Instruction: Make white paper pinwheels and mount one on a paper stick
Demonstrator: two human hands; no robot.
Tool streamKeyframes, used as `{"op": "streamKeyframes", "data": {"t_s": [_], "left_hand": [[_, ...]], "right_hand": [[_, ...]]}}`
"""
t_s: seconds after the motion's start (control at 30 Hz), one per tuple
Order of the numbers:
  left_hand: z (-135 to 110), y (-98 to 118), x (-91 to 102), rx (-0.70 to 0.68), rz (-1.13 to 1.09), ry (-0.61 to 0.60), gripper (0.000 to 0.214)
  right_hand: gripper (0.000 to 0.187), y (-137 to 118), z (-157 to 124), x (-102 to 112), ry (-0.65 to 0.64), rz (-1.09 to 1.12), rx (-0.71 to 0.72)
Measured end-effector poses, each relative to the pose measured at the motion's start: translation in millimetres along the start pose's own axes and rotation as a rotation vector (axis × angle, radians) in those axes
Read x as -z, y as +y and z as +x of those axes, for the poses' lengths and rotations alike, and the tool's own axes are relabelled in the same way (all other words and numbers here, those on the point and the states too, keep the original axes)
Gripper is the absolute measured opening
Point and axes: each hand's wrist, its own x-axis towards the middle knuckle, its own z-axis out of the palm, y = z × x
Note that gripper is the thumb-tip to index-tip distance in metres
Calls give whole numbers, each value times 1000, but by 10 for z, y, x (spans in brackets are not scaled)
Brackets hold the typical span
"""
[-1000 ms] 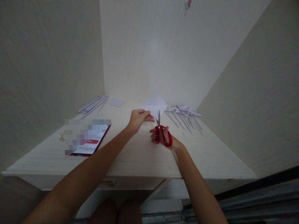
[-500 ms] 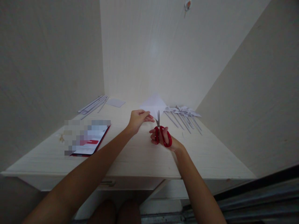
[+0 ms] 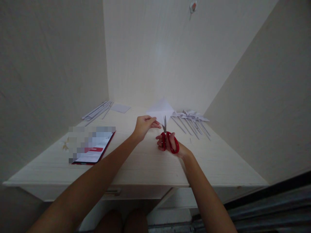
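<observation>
A square sheet of white paper (image 3: 160,108) is turned cornerwise above the desk, its lower left edge pinched in my left hand (image 3: 145,126). My right hand (image 3: 171,143) has its thumb and fingers through the red handles of a pair of scissors (image 3: 166,139). The scissor blades are parted and point away from me, at the paper's near corner. Whether they touch the paper I cannot tell.
Paper pinwheels on thin sticks (image 3: 191,118) lie in a heap at the right back. Several rolled paper sticks (image 3: 98,111) and a small paper square (image 3: 120,108) lie at the left back. A red-edged tablet (image 3: 93,153), partly blurred, rests on the pale desk (image 3: 145,166). Walls enclose the desk.
The view has shifted very slightly. Both hands, the paper and the scissors keep nearly the same positions, with the blades still parted.
</observation>
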Motion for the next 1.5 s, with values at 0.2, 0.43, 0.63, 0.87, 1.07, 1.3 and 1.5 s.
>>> {"op": "streamKeyframes", "data": {"t_s": [0.2,0.43,0.63,0.87,1.07,1.3,1.5], "left_hand": [[11,-11,8,-28,38,-11,19],[16,-26,19,-67,77,-21,19],[7,-27,9,-98,94,-17,19],[-5,-9,2,-115,108,-22,20],[-5,-17,2,-116,90,-29,19],[-11,-19,9,-132,91,-39,19],[-15,-5,-5,-133,117,-31,20]], "right_hand": [[71,-35,-21,-16,11,-13,-22],[71,-17,-12,5,11,-39,-20],[71,20,-7,42,21,-44,-19],[73,-8,-17,34,51,-41,-42],[71,-45,-34,2,50,-53,-38],[74,-21,-23,20,42,-51,-34],[72,-19,-26,25,34,-72,-31]]}}
